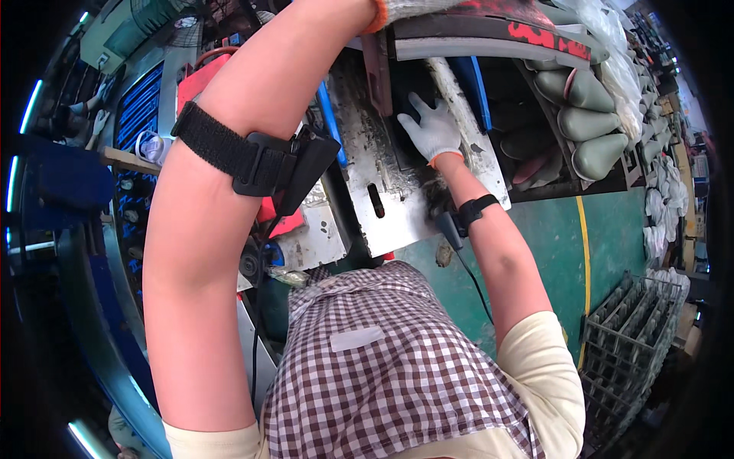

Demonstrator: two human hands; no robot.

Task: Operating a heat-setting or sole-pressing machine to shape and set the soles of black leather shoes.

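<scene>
My right hand (pixel 432 131), in a white knit glove with an orange cuff, has its fingers spread over a dark flat area on the worn metal machine table (pixel 397 218). A scuffed white bar (pixel 451 88) runs just beside its fingers. My left arm reaches up past the front of the machine. At the upper edge of the picture my gloved left hand (pixel 413 9) lies by a dark machine crosspiece (pixel 489 40) with red patches. Its fingers are mostly cut off, so their grip does not show.
Grey-green foot-shaped pieces (pixel 596 122) fill a rack at the right, partly under clear plastic (pixel 612 46). A wire crate (pixel 631 336) stands on the green floor (pixel 612 237) beside a yellow line. At far left, another person's gloved hands (pixel 99 122) show near blue rods (pixel 141 99).
</scene>
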